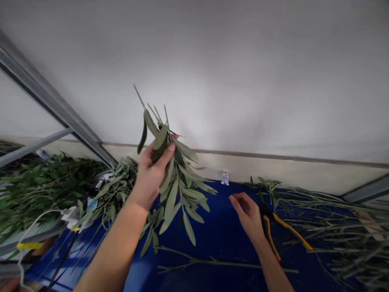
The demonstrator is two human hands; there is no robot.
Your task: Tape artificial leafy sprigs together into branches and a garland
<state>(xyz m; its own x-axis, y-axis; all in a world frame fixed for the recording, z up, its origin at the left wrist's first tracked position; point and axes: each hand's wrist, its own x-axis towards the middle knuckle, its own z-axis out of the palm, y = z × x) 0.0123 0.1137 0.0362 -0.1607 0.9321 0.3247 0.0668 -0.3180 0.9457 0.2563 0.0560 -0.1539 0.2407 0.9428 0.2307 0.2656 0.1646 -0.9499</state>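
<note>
My left hand (154,168) is closed around a bunch of leafy green sprigs (179,182), held up left of centre; their bare stem ends point up and the leaves hang down to the right. Over the blue table (219,243), my right hand (247,213) has its fingers curled, thumb and fingertips near each other; whether something small is between them cannot be made out. Below both hands lies a bare forked branch (212,263). Pruning shears with yellow handles (291,231) rest just right of my right wrist.
Leafy branches (45,178) are piled at the left, with a white cable (27,231) in front. Many bare stems (334,231) lie at the right. A small white-and-blue item (225,179) is at the table's back edge, before a pale wall (227,81). A metal bar (57,105) slants at the left.
</note>
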